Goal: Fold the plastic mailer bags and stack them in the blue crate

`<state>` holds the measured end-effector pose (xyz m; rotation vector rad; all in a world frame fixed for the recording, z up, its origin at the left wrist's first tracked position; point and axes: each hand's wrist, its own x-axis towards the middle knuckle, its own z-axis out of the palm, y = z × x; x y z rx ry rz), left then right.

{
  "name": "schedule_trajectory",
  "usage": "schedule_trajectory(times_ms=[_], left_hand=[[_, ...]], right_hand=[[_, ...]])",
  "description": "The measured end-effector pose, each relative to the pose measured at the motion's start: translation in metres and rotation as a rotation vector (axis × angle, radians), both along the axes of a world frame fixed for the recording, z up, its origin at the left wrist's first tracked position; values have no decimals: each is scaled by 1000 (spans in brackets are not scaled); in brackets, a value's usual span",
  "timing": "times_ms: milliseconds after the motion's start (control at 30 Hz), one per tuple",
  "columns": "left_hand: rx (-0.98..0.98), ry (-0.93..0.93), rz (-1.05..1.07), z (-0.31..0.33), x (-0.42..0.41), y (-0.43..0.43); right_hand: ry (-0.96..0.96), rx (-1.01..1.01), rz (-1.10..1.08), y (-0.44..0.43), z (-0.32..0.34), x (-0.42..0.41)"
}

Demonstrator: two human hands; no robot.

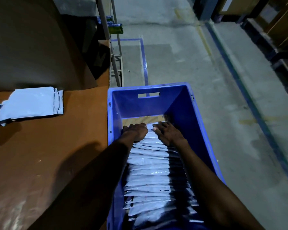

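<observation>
A blue crate (pixel 181 103) stands beside the brown table, with a row of folded white mailer bags (pixel 148 178) packed on edge inside it. Both hands are down in the crate at the far end of that row. My left hand (pixel 136 131) has its fingers curled over the top edge of the foremost folded bag (pixel 150 128). My right hand (pixel 167 132) lies on the same bag with fingers spread and fairly straight. Bare corrugated cardboard (pixel 140 120) shows on the crate floor beyond the hands. A small pile of unfolded white mailer bags (pixel 32 103) lies on the table at the left.
The brown table (pixel 48 146) fills the left side, with a large cardboard sheet (pixel 32 47) standing at its back. Grey concrete floor with blue tape lines (pixel 144 63) lies beyond the crate. Metal rack legs (pixel 116 63) stand behind the table; dark shelving runs along the far right.
</observation>
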<state>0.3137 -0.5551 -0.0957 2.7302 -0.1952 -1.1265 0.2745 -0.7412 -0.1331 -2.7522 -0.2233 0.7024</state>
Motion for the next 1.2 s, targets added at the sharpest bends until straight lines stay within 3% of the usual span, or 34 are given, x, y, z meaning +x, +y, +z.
schedule_trajectory(times_ms=[233,400,833,1067,1200], left_hand=[[22,-16,-13,4,-4,-2],[27,36,-93,10,-6,2],[-14,67,-2,6,-16,7],[17,-81,-55,22,-30,3],[22,-45,-119,36,-36,9]], right_hand=[[45,-50,-63,4,9,2],[142,-274,87,12,42,2],[32,-33,-135,7,23,-21],[-86,28,-158,5,26,-28],[-128,37,-176,7,36,-33]])
